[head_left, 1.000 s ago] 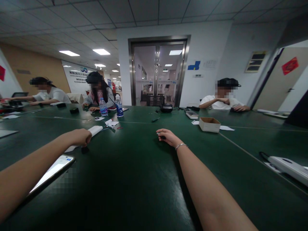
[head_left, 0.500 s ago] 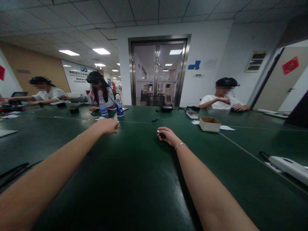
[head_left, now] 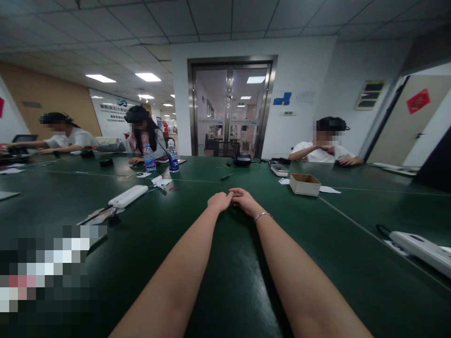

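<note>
My left hand [head_left: 220,201] and my right hand [head_left: 245,200] meet fingertip to fingertip on the dark green table [head_left: 218,277], straight ahead of me. Both have their fingers curled inward, knuckles up. Whatever lies between them is hidden by the fingers. A thin silver bracelet [head_left: 263,215] circles my right wrist. Both forearms stretch out across the tabletop.
A white power strip [head_left: 128,195] lies to the left, another [head_left: 423,247] at the right edge. A small cardboard box [head_left: 306,183] and two water bottles [head_left: 149,157] stand further back. Three people sit at the far side. A pixelated flat thing [head_left: 49,263] lies at my lower left.
My left hand has swung right from the power strip area to join my right hand at the centre. My right hand stayed almost still; the small dark thing it pinched no longer shows.
</note>
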A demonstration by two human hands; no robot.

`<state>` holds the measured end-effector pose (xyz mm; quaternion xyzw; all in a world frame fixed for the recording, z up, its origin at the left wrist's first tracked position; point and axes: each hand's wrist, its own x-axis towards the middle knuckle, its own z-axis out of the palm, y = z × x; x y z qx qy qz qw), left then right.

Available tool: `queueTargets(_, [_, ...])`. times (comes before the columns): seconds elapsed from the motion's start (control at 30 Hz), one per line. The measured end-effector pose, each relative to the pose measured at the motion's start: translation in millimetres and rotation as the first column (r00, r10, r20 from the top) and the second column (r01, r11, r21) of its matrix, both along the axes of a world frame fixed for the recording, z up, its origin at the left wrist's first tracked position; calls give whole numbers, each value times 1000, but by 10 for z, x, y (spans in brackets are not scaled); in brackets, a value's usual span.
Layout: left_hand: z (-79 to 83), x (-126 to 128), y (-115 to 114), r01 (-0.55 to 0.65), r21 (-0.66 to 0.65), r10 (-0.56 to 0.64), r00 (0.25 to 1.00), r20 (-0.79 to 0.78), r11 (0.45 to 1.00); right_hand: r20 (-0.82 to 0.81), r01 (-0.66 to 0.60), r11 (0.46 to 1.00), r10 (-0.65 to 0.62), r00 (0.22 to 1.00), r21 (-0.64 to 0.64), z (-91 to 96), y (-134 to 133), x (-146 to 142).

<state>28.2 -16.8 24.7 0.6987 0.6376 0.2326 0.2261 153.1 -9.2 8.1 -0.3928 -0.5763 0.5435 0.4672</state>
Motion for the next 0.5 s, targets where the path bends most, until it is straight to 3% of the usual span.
queueTargets(0.1, [-109, -93, 10, -20, 51, 17, 999, 51, 998, 3, -16, 1000, 16, 1000, -3, 20, -17, -8])
queueTargets(0.3, [-223, -204, 58, 62, 145, -88, 980, 181, 987, -7, -53, 998, 53, 999, -21, 15, 1, 4])
queueTargets(0.5, [-297, -212, 95, 23, 158, -73, 946, 317, 987, -82, -86, 994, 80, 993, -69, 17, 8, 18])
